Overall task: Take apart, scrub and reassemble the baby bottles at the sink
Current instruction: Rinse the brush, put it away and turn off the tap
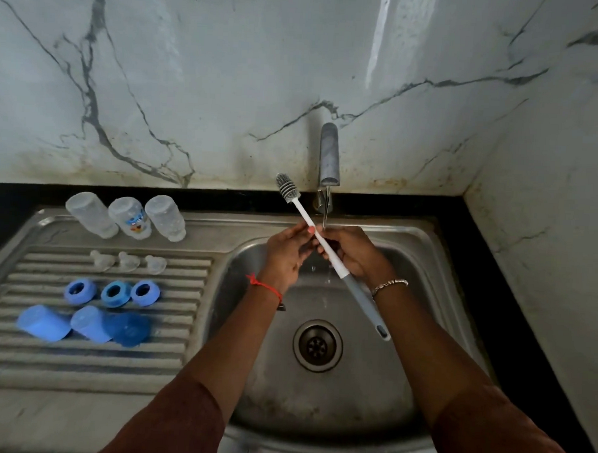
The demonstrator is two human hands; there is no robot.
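Observation:
Over the sink basin [409, 265] both hands hold a long bottle brush [303, 214] slantwise, its grey bristle head up at the left and its grey handle end down at the right. My right hand [353, 251] grips the white shaft. My left hand [288, 250] pinches the shaft a little higher. A thin stream of water runs from the tap [329, 155] onto the hands. On the draining board [7, 357] stand three clear bottle bodies [130, 217] upside down, three clear teats [128, 261], three blue collar rings [115, 293] and three blue caps [87, 324] in rows.
The round drain [317, 346] lies in the basin floor under my forearms. A marble wall [194, 84] rises behind the sink and another closes in on the right. A black counter edge [493, 286] runs along the basin's right side.

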